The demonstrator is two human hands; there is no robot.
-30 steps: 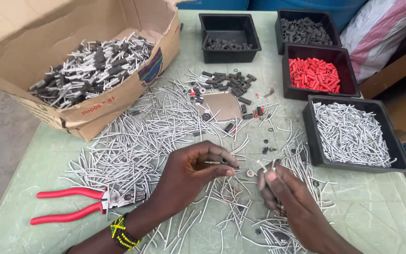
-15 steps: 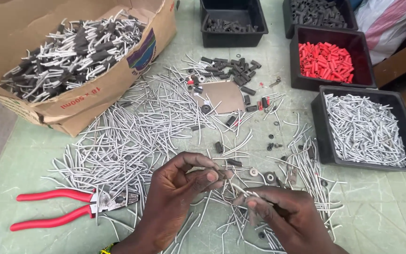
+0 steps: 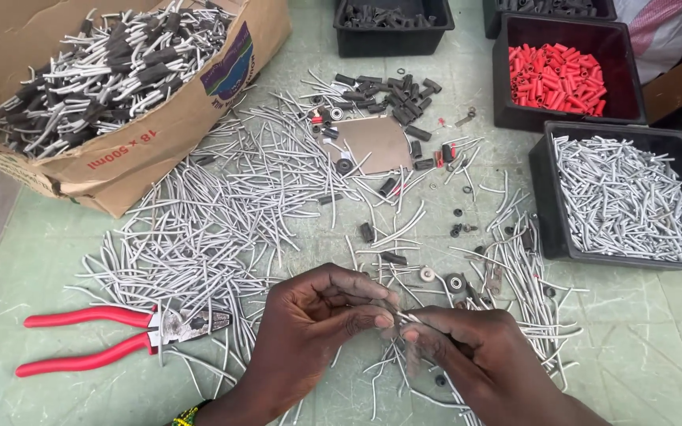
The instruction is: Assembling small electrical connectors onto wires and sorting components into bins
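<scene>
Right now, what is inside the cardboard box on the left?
The cardboard box holds a heap of bent grey wires, many with black sleeves on them. Only the top layer shows; what lies deeper, and the box bottom, is covered.

I see both hands low in the view, meeting at the middle. My left hand [image 3: 317, 315] comes in from the lower left, fingers curled, thumb and forefinger pinched together at the tips. My right hand [image 3: 467, 347] comes in from the lower right, knuckles up, its fingertips pressed against the left's. A beaded band shows at the left wrist.
</scene>
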